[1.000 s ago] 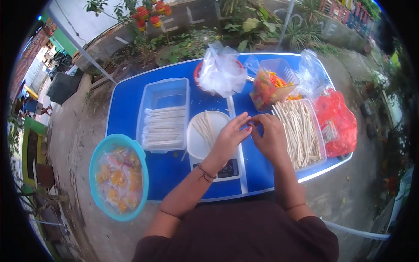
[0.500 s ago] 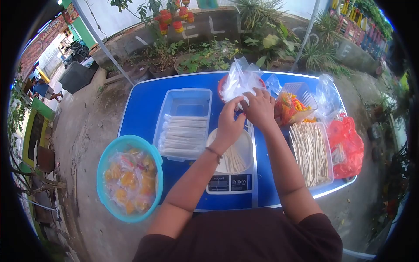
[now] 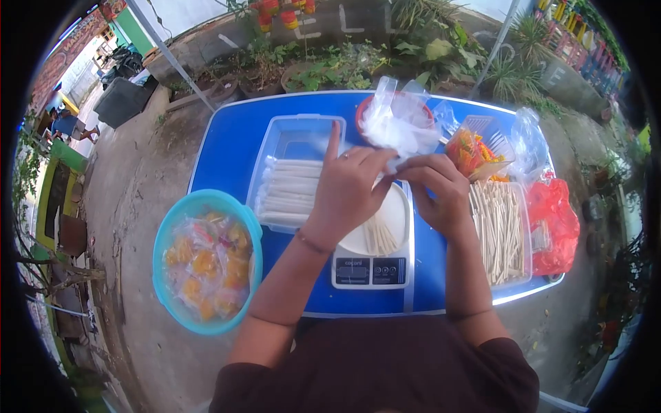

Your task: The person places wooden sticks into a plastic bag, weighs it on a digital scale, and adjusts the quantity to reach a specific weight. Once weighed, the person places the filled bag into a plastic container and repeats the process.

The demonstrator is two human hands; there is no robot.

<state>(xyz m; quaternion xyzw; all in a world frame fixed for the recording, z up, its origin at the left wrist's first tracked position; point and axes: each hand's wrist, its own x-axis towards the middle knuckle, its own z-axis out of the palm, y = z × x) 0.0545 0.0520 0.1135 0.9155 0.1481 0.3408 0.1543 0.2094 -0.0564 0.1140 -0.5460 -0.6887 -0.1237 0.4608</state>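
Note:
My left hand [image 3: 350, 184] and my right hand [image 3: 441, 189] meet above the white kitchen scale [image 3: 406, 281]. Between their pinched fingertips is a clear plastic bag [image 3: 394, 164], mostly hidden by the fingers. One left finger points up, away from the pinch. Just beyond the hands, a pile of clear plastic bags [image 3: 406, 127] fills a red bowl [image 3: 361, 111]. A small bunch of pale sticks [image 3: 379, 235] lies on the scale's round pan [image 3: 399, 210], partly under my left hand.
Left of the scale stands a clear box [image 3: 270, 141] of wrapped stick bundles [image 3: 292, 189]. A turquoise basin [image 3: 160, 275] holds bagged orange pieces. To the right are a box of loose sticks [image 3: 499, 234], a basket [image 3: 482, 127] of colourful packets and a red plastic bag [image 3: 554, 227].
Both hands have drawn back from the red bowl toward me, with the plastic bag at their fingertips. A left finger has lifted. The camera view has shifted slightly.

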